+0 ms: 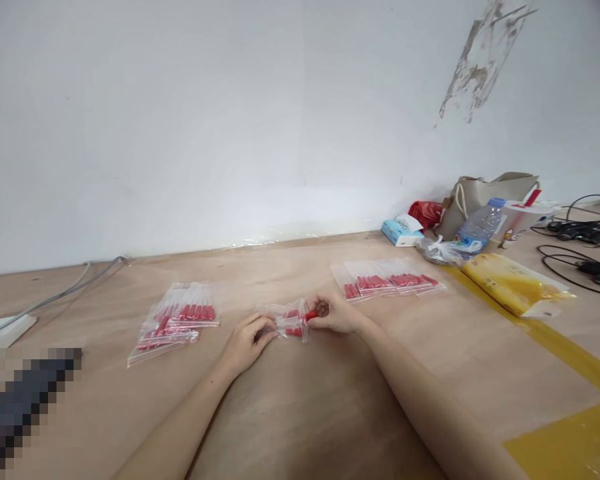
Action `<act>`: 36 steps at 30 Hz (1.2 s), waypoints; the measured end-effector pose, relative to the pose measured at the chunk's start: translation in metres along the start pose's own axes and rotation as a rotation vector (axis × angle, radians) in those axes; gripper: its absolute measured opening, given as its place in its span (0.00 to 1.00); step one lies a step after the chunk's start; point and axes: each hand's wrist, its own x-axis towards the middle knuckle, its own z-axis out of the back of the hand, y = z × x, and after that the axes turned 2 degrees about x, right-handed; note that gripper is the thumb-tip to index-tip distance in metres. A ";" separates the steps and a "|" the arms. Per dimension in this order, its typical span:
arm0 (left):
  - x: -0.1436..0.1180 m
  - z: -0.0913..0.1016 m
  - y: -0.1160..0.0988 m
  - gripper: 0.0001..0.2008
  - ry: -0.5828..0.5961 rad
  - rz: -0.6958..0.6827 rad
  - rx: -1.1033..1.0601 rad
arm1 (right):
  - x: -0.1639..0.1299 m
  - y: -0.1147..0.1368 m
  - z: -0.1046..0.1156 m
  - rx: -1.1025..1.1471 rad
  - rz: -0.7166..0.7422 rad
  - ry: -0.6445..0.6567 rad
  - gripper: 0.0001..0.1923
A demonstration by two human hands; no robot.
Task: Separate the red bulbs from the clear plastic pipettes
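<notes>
Both hands, left hand (247,340) and right hand (336,313), grip one clear bag (291,320) of red pens

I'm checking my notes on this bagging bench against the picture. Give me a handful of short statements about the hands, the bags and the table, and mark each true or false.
1. Both hands touch the small clear bag at the middle of the table. True: the left hand holds its left end, the right hand its right end.
2. The right hand pinches a red piece at the bag's mouth. True.
3. The bags on the left hold blue pieces. False: their pieces are red.
4. The water bottle stands upright by the left hand. False: it lies tilted at the far right, by the paper bag.
5. A yellow packet lies on the table's right side. True.
</notes>
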 end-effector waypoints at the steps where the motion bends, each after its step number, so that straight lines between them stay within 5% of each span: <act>1: 0.000 0.000 0.001 0.05 0.000 0.010 0.003 | -0.001 0.002 0.003 0.015 -0.003 -0.011 0.15; 12: -0.001 0.001 0.007 0.10 -0.078 0.065 0.126 | -0.023 0.031 0.062 0.148 -0.283 -0.347 0.13; 16: 0.000 0.001 0.004 0.12 -0.088 0.095 0.172 | -0.022 0.027 0.072 0.142 -0.238 -0.511 0.13; 22: 0.000 0.001 0.003 0.14 -0.087 0.113 0.192 | -0.006 0.009 0.050 -0.062 -0.047 -0.750 0.12; 27: 0.000 0.002 0.002 0.14 -0.083 0.109 0.204 | -0.003 -0.008 0.028 -0.598 0.198 -0.717 0.03; 36: 0.000 0.002 0.002 0.13 -0.090 0.093 0.199 | -0.005 -0.029 0.014 -0.876 0.251 -0.560 0.07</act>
